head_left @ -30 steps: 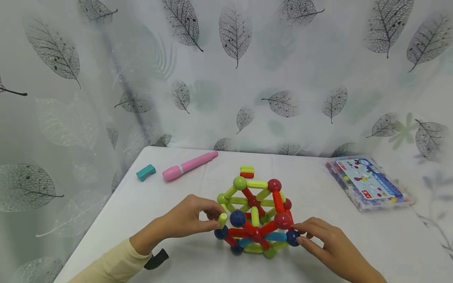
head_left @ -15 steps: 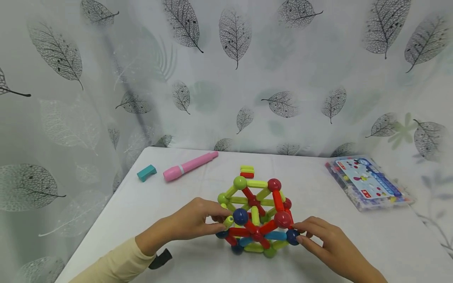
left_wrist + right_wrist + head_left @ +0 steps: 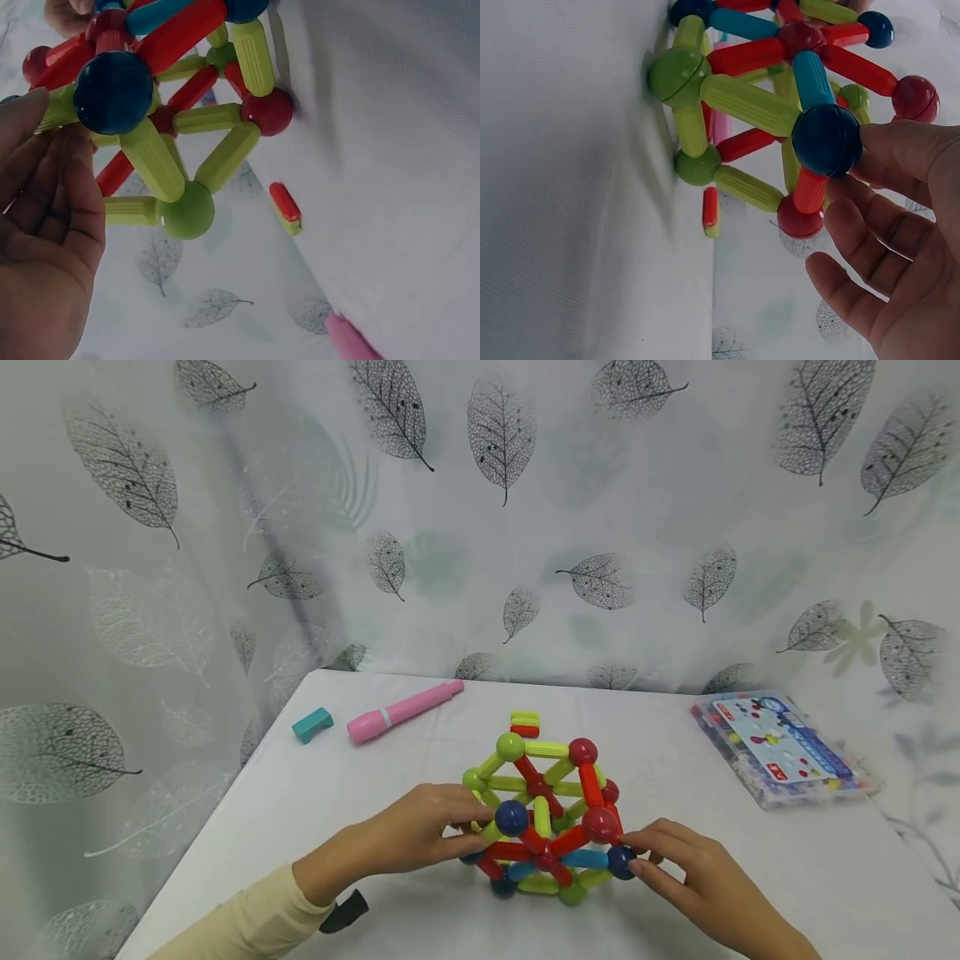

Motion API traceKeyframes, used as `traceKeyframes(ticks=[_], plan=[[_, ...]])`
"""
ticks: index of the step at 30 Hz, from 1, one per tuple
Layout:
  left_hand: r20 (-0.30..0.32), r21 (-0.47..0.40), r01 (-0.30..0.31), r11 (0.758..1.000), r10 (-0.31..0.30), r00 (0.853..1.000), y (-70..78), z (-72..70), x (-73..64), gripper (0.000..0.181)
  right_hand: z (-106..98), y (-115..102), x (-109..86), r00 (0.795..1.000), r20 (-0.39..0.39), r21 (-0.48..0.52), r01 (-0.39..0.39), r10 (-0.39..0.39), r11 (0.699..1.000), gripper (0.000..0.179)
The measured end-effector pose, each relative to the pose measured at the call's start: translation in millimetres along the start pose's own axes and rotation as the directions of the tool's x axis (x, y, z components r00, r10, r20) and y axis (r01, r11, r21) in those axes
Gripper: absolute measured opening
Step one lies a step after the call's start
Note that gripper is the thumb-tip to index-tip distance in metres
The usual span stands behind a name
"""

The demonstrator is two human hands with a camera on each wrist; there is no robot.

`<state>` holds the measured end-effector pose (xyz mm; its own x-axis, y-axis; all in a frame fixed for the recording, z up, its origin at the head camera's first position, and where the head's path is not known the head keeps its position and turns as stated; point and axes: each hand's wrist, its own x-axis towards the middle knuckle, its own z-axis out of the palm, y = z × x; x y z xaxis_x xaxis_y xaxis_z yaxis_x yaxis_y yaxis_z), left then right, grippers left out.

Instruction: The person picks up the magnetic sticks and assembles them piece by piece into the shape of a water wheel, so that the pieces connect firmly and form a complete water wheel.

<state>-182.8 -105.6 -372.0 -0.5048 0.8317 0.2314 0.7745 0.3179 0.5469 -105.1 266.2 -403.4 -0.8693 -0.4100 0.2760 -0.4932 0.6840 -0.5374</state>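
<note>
On the table stands a magnetic stick-and-ball structure [image 3: 546,857] of red, blue and yellow-green parts. My left hand [image 3: 420,829] is at its left front, pinching a yellow-green magnetic stick [image 3: 60,109] between thumb and fingers. The stick's end meets a dark blue ball [image 3: 113,93] at the upper front corner. On the structure's right side, my right hand [image 3: 693,878] pinches another dark blue ball [image 3: 826,140] between thumb and index finger. Its other fingers [image 3: 847,296] are bent loosely below that ball. Part of the left hand's stick is hidden by its fingers.
Behind the structure lie spare sticks [image 3: 525,724]. A pink pen-shaped object [image 3: 405,711] and a teal block [image 3: 312,724] are at the back left. A lidded case of parts [image 3: 782,747] sits at the right. A dark object [image 3: 344,912] is by the left sleeve.
My left hand has moved right with the yellow-green stick, bringing it to the upper blue ball, which has shifted slightly right and up. My right hand keeps its hold on the other ball.
</note>
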Motion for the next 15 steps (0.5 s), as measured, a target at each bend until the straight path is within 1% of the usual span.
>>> traceKeyframes(ticks=[2,4,6,8,9,10,12,13,15], plan=[[-0.034,-0.004,0.009,1.0,-0.009,0.999,-1.2,0.2,-2.8,0.031,-2,1,1.1,1.0,0.008,0.004,0.006,-0.006,1.0,0.023],[-0.093,0.008,0.032,0.999,-0.031,0.995,-3.5,0.8,-7.2,0.033,-4,4,3.3,1.0,-0.004,0.001,0.008,-0.008,1.0,0.022],[-0.16,0.031,0.073,0.997,-0.067,0.985,-6.5,1.7,-11.5,0.037,-8,8,7.8,0.999,-0.042,-0.006,0.005,-0.005,1.0,0.021],[-0.201,0.046,0.133,0.99,-0.122,0.972,-9.9,2.8,-15.2,0.05,-13,14,16.5,0.995,-0.104,-0.026,0.002,-0.004,1.0,0.021],[-0.203,0.047,0.17,0.984,-0.157,0.967,-11.4,3.6,-16.7,0.06,-16,19,23.0,0.99,-0.14,-0.044,-0.004,-0.002,0.999,0.021],[-0.191,0.045,0.205,0.978,-0.193,0.962,-12.7,4.4,-17.7,0.071,-19,23,30.8,0.986,-0.166,-0.06,-0.007,-0.003,0.998,0.021],[-0.135,0.025,0.267,0.963,-0.261,0.956,-14.8,6.4,-19.2,0.091,-24,35,50.7,0.982,-0.189,-0.1,-0.01,-0.009,0.995,0.021],[-0.099,0.01,0.294,0.956,-0.292,0.951,-15.8,7.7,-19.9,0.099,-25,42,62.1,0.984,-0.179,-0.119,-0.012,-0.01,0.993,0.021],[-0.039,-0.014,0.33,0.944,-0.331,0.943,-17.5,10.7,-20.9,0.108,-26,54,87.4,0.991,-0.13,-0.155,-0.002,-0.018,0.988,0.021]])
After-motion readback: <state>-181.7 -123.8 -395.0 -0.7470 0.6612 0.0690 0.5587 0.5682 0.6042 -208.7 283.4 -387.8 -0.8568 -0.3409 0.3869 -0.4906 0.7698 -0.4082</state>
